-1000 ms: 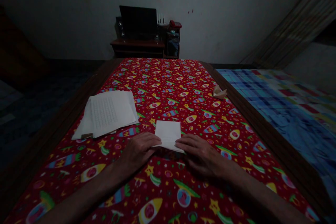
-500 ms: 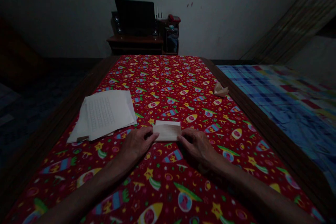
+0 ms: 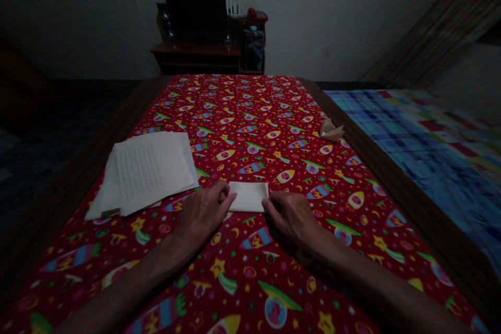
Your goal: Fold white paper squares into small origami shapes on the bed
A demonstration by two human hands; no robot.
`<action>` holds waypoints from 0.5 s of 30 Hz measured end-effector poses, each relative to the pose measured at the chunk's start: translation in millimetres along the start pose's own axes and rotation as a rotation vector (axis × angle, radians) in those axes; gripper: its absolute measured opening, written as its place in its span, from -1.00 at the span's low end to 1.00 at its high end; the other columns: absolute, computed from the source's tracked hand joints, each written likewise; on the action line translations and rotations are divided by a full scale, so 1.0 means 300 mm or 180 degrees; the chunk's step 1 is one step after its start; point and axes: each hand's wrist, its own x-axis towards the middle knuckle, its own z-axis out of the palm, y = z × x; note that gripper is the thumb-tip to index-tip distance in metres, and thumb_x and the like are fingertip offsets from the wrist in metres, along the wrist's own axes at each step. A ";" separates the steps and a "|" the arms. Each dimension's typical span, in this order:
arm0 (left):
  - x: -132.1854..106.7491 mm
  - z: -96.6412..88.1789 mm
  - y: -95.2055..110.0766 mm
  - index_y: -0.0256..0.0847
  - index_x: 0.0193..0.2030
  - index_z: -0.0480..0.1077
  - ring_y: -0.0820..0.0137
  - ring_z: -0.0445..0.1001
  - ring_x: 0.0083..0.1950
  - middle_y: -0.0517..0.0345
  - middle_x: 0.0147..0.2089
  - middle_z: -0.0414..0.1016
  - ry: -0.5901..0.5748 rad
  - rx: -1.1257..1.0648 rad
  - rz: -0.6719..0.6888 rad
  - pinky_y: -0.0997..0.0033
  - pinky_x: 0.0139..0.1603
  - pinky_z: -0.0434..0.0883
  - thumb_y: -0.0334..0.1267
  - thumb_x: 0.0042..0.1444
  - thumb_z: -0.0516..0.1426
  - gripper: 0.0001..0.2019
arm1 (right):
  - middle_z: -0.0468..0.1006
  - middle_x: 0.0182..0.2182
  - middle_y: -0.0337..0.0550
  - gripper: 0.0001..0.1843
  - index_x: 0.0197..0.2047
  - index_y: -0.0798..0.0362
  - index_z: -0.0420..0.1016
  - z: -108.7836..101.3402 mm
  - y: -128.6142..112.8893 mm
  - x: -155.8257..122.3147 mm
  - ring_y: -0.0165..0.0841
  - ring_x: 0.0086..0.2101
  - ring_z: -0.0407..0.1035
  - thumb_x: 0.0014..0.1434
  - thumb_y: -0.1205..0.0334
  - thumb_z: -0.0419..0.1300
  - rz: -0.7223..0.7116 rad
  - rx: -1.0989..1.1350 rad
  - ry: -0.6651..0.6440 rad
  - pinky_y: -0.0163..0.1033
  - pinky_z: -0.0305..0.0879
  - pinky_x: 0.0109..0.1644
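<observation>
A small folded sheet of pale paper [image 3: 249, 197] lies on the red patterned cloth in front of me, faint lines across its face. My left hand [image 3: 205, 209] pinches its left edge between thumb and fingers. At the opposite edge, my right hand [image 3: 291, 213] grips the paper the same way, with the fingers curled under. Left of my hands rests a stack of paper sheets [image 3: 156, 169], the top one marked with columns of small boxes. Toward the right edge of the cloth sits a folded brownish paper piece [image 3: 331, 130].
The red cloth [image 3: 250, 266] covers a long table with dark wooden edges [image 3: 364, 151]. At the far end stand a black monitor [image 3: 193, 13], a red telephone [image 3: 257, 15] and a white router [image 3: 235, 8]. A blue checked bedspread [image 3: 376, 135] lies to the right.
The paper's upper flap now lies flatter, and both hands still hold its edges. The view has turned slightly, so the paper stack appears further left.
</observation>
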 end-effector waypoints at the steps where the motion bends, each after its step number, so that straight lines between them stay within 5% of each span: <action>1: 0.001 0.004 -0.003 -0.14 -0.14 0.34 0.36 0.47 -0.43 0.26 -0.43 0.50 0.0029 0.0008 0.0018 0.48 -0.49 0.16 -0.14 0.17 0.06 -0.82 | 0.43 -0.60 -0.22 -0.67 -0.49 0.09 0.38 0.001 -0.001 0.000 -0.47 -0.58 0.24 0.24 0.17 -0.02 -0.0001 -0.0025 -0.0011 -0.33 -0.07 -0.46; 4: -0.004 0.021 -0.007 -0.18 0.13 0.18 0.33 0.48 -0.39 0.21 -0.36 0.49 0.0328 0.0125 0.0284 0.45 -0.46 0.26 -0.17 0.19 0.05 -0.62 | 0.44 -0.60 -0.21 -0.67 -0.49 0.09 0.38 0.004 -0.002 0.001 -0.46 -0.57 0.26 0.25 0.18 -0.02 -0.0021 -0.0097 -0.0038 -0.32 -0.07 -0.45; 8: -0.030 0.044 0.017 -0.21 0.09 0.26 0.22 0.45 -0.10 -0.02 -0.09 0.44 0.0732 0.0482 0.1055 0.24 -0.14 0.38 -0.23 0.25 -0.02 -0.70 | 0.44 -0.60 -0.20 -0.66 -0.50 0.10 0.37 0.005 -0.003 0.003 -0.46 -0.57 0.25 0.25 0.19 -0.03 -0.0015 -0.0143 -0.0008 -0.32 -0.07 -0.46; 11: -0.057 0.064 0.044 -0.25 0.07 0.30 0.17 0.32 0.14 -0.06 0.09 0.37 0.0615 0.0431 0.1697 0.02 0.17 0.24 -0.31 0.26 -0.04 -0.72 | 0.42 -0.62 -0.21 -0.66 -0.51 0.10 0.36 0.006 -0.003 0.004 -0.48 -0.59 0.23 0.25 0.19 -0.03 -0.0021 -0.0118 0.0055 -0.33 -0.08 -0.47; 15: -0.084 0.091 0.053 -0.32 0.22 0.15 0.23 0.14 0.31 -0.07 0.25 0.23 0.0442 0.0310 0.1967 0.09 0.29 0.17 -0.35 0.26 -0.04 -0.61 | 0.39 -0.65 -0.22 -0.63 -0.54 0.10 0.32 0.009 -0.002 0.004 -0.49 -0.62 0.20 0.26 0.19 -0.04 -0.0027 -0.0114 0.0086 -0.33 -0.10 -0.49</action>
